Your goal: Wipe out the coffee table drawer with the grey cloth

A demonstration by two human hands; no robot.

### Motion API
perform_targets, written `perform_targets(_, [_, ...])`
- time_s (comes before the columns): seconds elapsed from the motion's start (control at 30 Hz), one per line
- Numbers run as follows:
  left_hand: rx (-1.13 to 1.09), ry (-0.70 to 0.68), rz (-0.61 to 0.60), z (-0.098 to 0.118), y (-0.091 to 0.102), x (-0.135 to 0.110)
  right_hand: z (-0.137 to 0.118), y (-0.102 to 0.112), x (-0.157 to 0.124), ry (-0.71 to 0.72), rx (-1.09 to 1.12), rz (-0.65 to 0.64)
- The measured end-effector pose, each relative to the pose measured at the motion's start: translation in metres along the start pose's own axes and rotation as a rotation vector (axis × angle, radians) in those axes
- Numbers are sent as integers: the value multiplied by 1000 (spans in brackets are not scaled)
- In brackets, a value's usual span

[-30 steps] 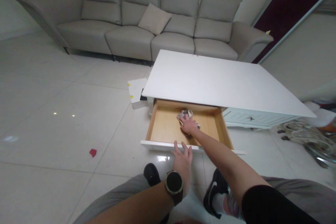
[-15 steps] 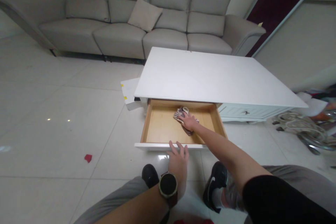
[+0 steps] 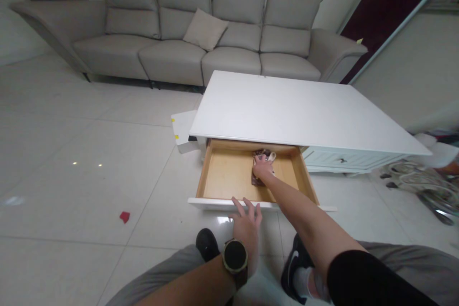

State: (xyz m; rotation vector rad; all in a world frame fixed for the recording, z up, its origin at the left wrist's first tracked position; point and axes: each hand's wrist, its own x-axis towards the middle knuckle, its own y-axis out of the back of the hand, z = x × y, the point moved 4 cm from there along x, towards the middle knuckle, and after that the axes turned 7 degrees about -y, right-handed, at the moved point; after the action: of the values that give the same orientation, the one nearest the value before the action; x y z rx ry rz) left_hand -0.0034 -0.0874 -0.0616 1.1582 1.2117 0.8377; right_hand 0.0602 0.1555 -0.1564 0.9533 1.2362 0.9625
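Observation:
A wooden drawer (image 3: 225, 172) is pulled out from the white coffee table (image 3: 304, 110). Inside it, right of the middle, lies a crumpled brown and cream cloth (image 3: 257, 181). My right hand (image 3: 263, 167) presses down on this cloth against the drawer bottom, its fingers partly hidden in the folds. My left hand (image 3: 246, 220), with a watch on the wrist, rests at the white drawer front (image 3: 211, 203). Its fingers are spread, with the tips at the top edge.
A grey sofa (image 3: 172, 60) stands behind the table. Beside the table's left end is a white box (image 3: 184, 126) with yellow marks. A red scrap (image 3: 125, 217) lies on the tiled floor. Coiled hoses or cables (image 3: 412, 174) sit at the right.
My right hand has moved the cloth a little to the right across the drawer bottom. My left hand stays at the drawer front. The view has tilted slightly upward.

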Motion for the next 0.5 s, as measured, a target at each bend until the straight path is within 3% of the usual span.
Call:
perform_targets(0.07, [-62,13,9,0,-1,2,-54,-3,-18,188,0,-21])
perform_targets(0.1, [-90,20,7,0,-2,3,-82,-6,-31,406,-17,-28])
perform_targets(0.17, [-119,30,-8,0,-3,3,-121,-11,-57,662,-11,-48])
perform_targets(0.23, [-108,25,-28,1,-3,3,-140,-13,-76,907,0,-60])
perform_targets(0.3, [-66,9,-25,2,0,2,-134,-12,-78,1005,14,-62])
perform_targets(0.37, [-17,-4,-16,3,5,2,-109,-8,-62,904,34,-53])
perform_targets(0.5, [42,-4,-15,3,8,4,-21,-1,-15,397,85,-20])
